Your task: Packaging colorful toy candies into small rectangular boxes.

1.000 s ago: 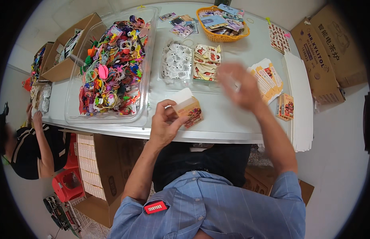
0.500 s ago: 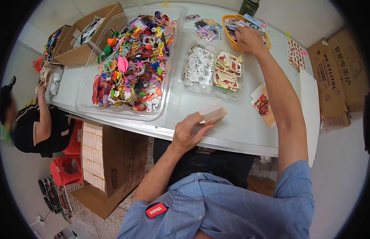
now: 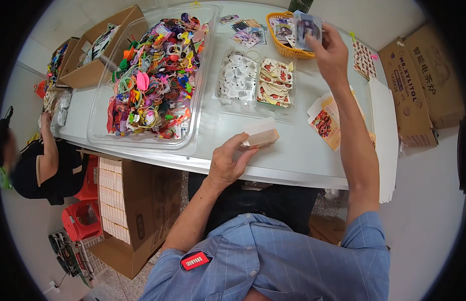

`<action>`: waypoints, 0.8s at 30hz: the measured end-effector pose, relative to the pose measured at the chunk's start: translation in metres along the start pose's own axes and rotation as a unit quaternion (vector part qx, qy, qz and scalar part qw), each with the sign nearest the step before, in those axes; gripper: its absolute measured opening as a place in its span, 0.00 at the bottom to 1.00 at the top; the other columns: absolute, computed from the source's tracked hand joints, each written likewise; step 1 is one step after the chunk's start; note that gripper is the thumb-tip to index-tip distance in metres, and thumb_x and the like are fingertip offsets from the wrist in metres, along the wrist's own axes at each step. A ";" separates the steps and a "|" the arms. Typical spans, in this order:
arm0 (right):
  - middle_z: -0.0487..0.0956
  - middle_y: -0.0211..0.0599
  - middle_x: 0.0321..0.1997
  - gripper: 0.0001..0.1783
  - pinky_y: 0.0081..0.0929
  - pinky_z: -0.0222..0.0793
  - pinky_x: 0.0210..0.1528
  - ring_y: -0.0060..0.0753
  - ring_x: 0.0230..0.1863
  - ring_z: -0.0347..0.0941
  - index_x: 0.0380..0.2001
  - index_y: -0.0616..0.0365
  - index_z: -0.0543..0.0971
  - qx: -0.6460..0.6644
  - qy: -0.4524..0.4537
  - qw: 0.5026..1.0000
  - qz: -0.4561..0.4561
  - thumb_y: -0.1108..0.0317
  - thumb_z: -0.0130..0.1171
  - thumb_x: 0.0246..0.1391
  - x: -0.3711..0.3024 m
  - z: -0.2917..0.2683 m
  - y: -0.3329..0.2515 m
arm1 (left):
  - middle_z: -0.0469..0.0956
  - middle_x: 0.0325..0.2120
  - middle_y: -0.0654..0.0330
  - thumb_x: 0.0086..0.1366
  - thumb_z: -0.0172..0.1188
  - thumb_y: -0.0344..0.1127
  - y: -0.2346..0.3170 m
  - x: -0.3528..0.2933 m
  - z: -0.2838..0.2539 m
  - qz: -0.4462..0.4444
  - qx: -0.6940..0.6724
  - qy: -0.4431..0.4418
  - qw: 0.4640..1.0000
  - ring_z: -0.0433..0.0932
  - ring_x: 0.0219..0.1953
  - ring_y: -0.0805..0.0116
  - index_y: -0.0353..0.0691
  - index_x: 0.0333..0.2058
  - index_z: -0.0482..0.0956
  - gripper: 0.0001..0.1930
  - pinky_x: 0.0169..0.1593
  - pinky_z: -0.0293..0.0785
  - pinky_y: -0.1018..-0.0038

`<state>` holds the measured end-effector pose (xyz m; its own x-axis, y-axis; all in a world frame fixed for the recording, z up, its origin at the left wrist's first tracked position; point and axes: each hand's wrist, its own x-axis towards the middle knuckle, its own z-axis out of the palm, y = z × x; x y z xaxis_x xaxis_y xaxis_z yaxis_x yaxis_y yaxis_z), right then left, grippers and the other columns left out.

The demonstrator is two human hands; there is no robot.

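My left hand (image 3: 228, 161) grips a small open carton (image 3: 263, 135) by its side, just above the table's near edge. Its flap stands up and the inside looks bare. Over at the far right, my right hand (image 3: 334, 56) pinches some picture cards (image 3: 308, 31) between thumb and fingers, raised above the orange basket (image 3: 293, 50). More cards (image 3: 283, 31) lie inside that basket. A clear tray beside it holds white small packets (image 3: 238, 75) in one half and stacked cards with red prints (image 3: 275, 83) in the other.
A large clear bin (image 3: 193, 120) of colourful small toys and hair ties fills the table's left. Loose cards (image 3: 249, 36) lie behind the tray. Flat printed cartons (image 3: 325, 120) rest under my right forearm. A box of packed cartons (image 3: 112, 200) stands at lower left, near a co-worker (image 3: 52, 165).
My right hand has come up out of the basket with picture cards in its fingers. The left hand still holds the carton, now tilted a little differently. The view has shifted slightly.
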<state>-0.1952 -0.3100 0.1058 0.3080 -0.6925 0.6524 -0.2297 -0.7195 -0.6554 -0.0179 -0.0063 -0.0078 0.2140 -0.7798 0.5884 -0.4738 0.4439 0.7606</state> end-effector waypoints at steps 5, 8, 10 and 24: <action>0.82 0.38 0.43 0.38 0.21 0.77 0.45 0.24 0.43 0.80 0.71 0.61 0.61 0.247 -0.088 0.962 0.073 0.83 0.62 0.59 -0.076 -0.003 -0.110 | 0.83 0.43 0.44 0.61 0.70 0.23 0.001 -0.001 -0.003 -0.072 -0.039 -0.049 0.995 0.88 0.38 0.52 0.36 0.58 0.69 0.28 0.40 0.84 0.64; 0.81 0.40 0.49 0.40 0.22 0.78 0.49 0.26 0.48 0.80 0.71 0.59 0.62 0.271 -0.152 0.945 0.100 0.87 0.61 0.57 -0.109 0.006 -0.123 | 0.82 0.45 0.44 0.63 0.68 0.22 0.000 -0.001 -0.006 -0.078 -0.040 -0.052 0.995 0.88 0.40 0.52 0.37 0.59 0.68 0.27 0.42 0.83 0.65; 0.80 0.39 0.47 0.34 0.23 0.79 0.49 0.25 0.49 0.80 0.66 0.59 0.67 0.278 -0.173 0.937 0.122 0.87 0.60 0.58 -0.122 0.013 -0.127 | 0.82 0.46 0.44 0.63 0.68 0.22 -0.002 -0.003 -0.004 -0.093 -0.052 -0.061 0.992 0.88 0.40 0.52 0.37 0.59 0.68 0.28 0.42 0.83 0.65; 0.82 0.42 0.51 0.20 0.28 0.78 0.56 0.29 0.50 0.80 0.52 0.60 0.74 0.338 -0.160 0.919 0.125 0.87 0.60 0.58 -0.149 0.021 -0.088 | 0.84 0.39 0.42 0.64 0.66 0.23 0.005 0.003 -0.005 -0.099 -0.074 -0.069 0.990 0.88 0.40 0.51 0.36 0.59 0.66 0.27 0.41 0.82 0.64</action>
<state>-0.2019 -0.1419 0.0584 0.6038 -0.7036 0.3748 0.2627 -0.2683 -0.9268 -0.0154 -0.0044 -0.0004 0.1672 -0.9057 0.3895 -0.3022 0.3290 0.8947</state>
